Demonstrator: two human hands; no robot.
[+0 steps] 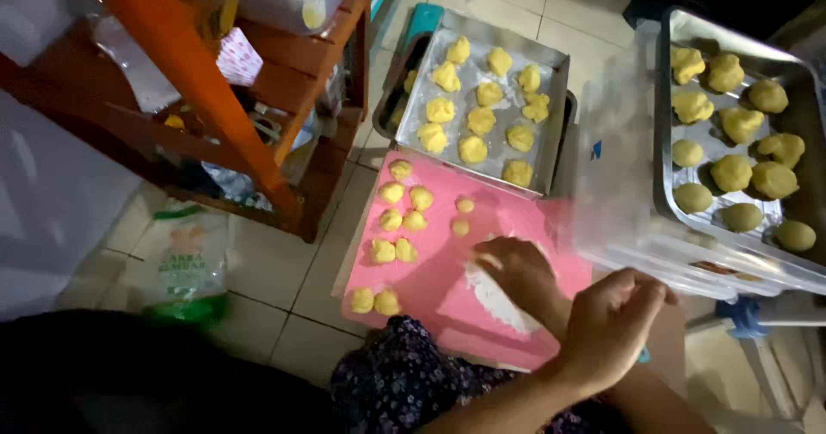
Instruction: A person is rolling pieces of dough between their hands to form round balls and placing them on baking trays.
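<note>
Left hand [520,272] pressed flat, fingers spread, on white flour [499,301] over the pink mat [447,270] — holding nothing. Right hand [613,322] loosely curled above, seemingly empty — small yellow dough balls [397,219] just beside on the mat.

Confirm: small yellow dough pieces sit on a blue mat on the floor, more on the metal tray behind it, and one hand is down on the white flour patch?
Not quite: the mat is pink, not blue, as the head view shows. The rest holds: small yellow dough pieces lie on it, more sit on the metal tray behind, and one hand rests at the white flour patch.
</note>
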